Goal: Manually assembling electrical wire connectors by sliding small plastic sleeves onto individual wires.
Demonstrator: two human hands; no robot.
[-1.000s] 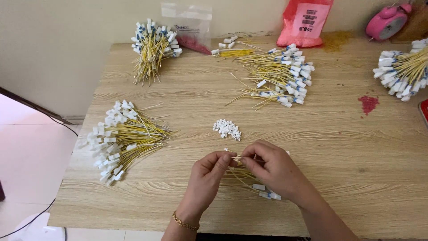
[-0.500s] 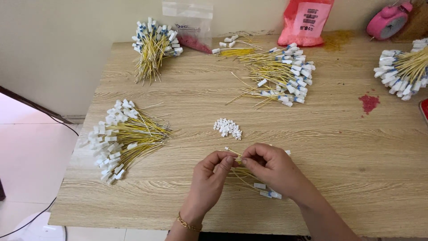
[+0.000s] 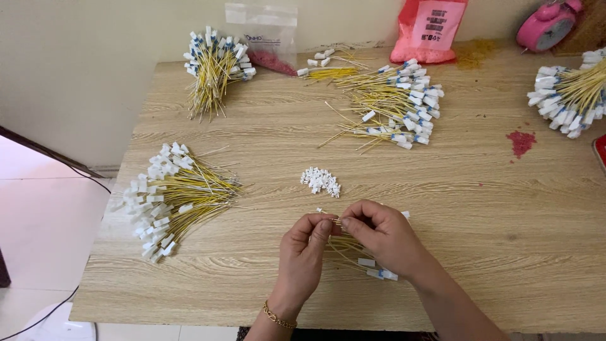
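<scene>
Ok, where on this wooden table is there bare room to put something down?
Bare wood lies right of the right hand, below the red stain, and between the left yellow wire bundle and the left hand. The back, around the middle wire pile, is crowded.

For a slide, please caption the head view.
Two hands pinch thin yellow wires over a wooden table.

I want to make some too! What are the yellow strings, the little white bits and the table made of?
Yellow strings: probably thin wires in smooth yellow plastic coating; they stay stiff and straight.
Little white bits: likely hard moulded plastic, blocky and matte white.
Table: wood or wood-look board, pale with grain lines, slightly shiny.
</scene>
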